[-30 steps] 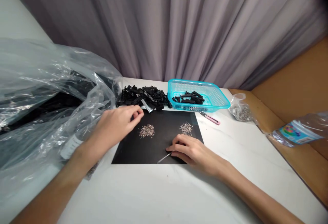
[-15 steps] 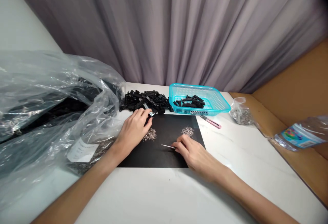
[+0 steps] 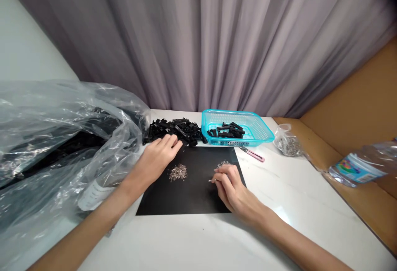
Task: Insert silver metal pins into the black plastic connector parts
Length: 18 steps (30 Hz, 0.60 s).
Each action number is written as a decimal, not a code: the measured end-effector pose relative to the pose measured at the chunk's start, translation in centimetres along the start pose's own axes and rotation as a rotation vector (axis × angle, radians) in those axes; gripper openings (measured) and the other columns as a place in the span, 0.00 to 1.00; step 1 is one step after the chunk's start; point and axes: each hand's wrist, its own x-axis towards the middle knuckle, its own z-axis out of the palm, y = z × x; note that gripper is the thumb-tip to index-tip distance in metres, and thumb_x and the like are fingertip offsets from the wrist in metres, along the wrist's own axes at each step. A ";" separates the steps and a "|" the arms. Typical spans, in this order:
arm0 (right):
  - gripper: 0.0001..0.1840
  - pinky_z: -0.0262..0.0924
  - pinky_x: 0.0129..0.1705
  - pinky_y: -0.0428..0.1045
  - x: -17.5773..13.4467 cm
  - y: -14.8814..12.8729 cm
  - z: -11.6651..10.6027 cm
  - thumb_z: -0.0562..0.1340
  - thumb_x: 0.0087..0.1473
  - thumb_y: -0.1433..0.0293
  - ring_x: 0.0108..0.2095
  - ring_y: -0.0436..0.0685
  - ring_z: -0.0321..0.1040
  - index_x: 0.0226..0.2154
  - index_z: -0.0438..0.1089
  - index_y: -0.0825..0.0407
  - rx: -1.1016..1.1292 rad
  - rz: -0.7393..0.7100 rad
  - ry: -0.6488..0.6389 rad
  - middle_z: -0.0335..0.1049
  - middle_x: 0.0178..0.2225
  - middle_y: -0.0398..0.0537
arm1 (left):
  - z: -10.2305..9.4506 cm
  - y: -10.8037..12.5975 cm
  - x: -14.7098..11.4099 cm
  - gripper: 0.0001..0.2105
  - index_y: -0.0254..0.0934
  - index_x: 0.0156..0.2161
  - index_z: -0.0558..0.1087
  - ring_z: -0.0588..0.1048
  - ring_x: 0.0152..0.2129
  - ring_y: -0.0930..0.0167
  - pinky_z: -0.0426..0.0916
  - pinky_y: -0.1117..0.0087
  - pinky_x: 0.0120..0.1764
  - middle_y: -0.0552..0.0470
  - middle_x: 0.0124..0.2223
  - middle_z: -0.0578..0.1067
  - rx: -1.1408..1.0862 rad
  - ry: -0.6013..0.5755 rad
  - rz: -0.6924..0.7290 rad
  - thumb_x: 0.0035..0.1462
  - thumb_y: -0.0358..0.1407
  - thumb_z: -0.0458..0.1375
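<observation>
My left hand [image 3: 161,152] is at the near edge of a heap of black plastic parts [image 3: 181,128], its fingers curled together. Whatever lies between those fingertips is hidden from me. Over the right side of the black mat [image 3: 198,200], my right hand [image 3: 233,186] pinches a thin metal tool [image 3: 212,181]; only its short pale tip shows. Small metal pieces, like pins or screws, form one pile [image 3: 178,172] on the mat below my left hand. A second pile [image 3: 223,163] is partly covered by my right fingers.
A blue plastic basket [image 3: 266,136] with several black parts stands behind the mat. Right of it are a pink-handled cutter [image 3: 254,155] and a bag of metal pieces [image 3: 288,143]. A bottle [image 3: 356,169] lies far right. Large clear plastic bags [image 3: 62,97] fill the left.
The view has tilted up slightly, so the table sits lower. My right fingers have curled more and now cover most of the tool. The shiny piece by my left fingertips no longer shows.
</observation>
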 end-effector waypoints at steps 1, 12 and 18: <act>0.11 0.69 0.48 0.56 0.1 -0.1 0.2 0.50 0.68 0.79 0.50 0.63 0.67 0.50 0.58 0.51 0.024 0.018 0.007 0.63 0.46 0.58 | -0.6 -0.1 -0.1 0.16 0.35 0.49 0.73 0.74 0.43 0.59 0.70 0.60 0.43 0.42 0.45 0.74 -0.029 0.060 0.009 0.64 0.20 0.48; 0.12 0.54 0.39 0.54 0.9 -1.2 1.8 0.48 0.70 0.75 0.30 0.56 0.64 0.44 0.67 0.54 -0.118 0.043 -0.237 0.71 0.31 0.47 | 1.8 2.7 0.5 0.09 0.39 0.46 0.72 0.75 0.32 0.71 0.72 0.68 0.40 0.55 0.36 0.74 -0.903 0.324 -0.403 0.64 0.40 0.61; 0.24 0.51 0.40 0.53 2.0 -1.4 1.6 0.48 0.75 0.64 0.33 0.56 0.67 0.68 0.57 0.54 -0.038 -0.027 -0.463 0.74 0.34 0.47 | 2.3 3.2 -0.5 0.24 0.44 0.62 0.66 0.79 0.36 0.71 0.75 0.68 0.45 0.57 0.36 0.75 -1.309 0.107 -0.415 0.64 0.44 0.61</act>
